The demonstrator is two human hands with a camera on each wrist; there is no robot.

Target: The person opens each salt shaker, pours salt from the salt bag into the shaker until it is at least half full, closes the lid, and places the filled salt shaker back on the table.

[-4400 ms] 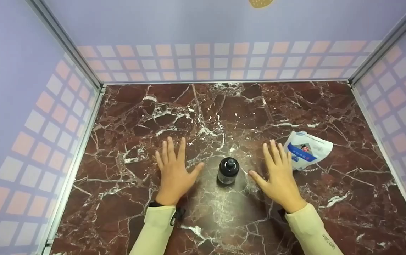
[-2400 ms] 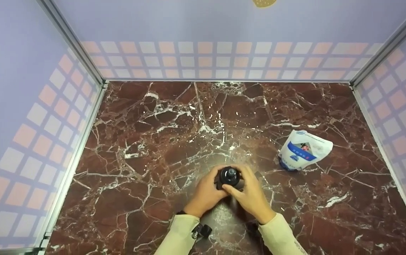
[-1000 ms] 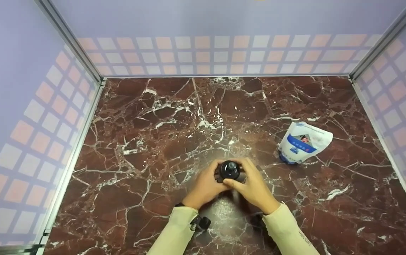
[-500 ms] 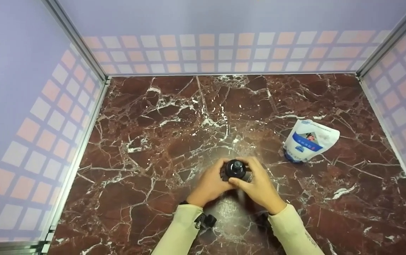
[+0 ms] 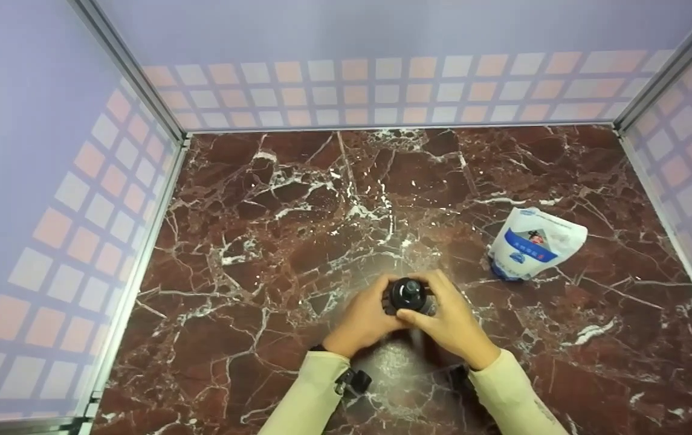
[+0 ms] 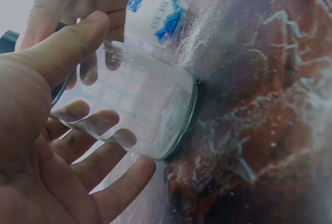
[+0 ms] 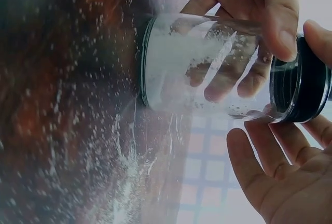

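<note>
A clear glass jar (image 6: 135,89) with a black lid (image 5: 407,294) stands upright on the table between both hands. White matter, seemingly powder or grains, shows through the glass near its base in both wrist views. My left hand (image 5: 364,320) grips the jar's body, fingers behind and thumb in front. Around the lid, the right hand (image 5: 453,319) curls its thumb and fingers; its remaining fingers hang beside the glass in the right wrist view. A small knob or spout tops the lid. From the head view, the hands hide most of the glass.
A white pouch with a blue band (image 5: 533,244) stands to the right, beyond the right hand. White specks dot the dark red marbled tabletop (image 5: 249,254). Purple panels with pink and white squares (image 5: 355,90) wall in the back and both sides.
Both hands were spread flat on either side of the jar at first; they have since closed around it. Over the last second the grip looks much the same, while the head view has shifted slightly.
</note>
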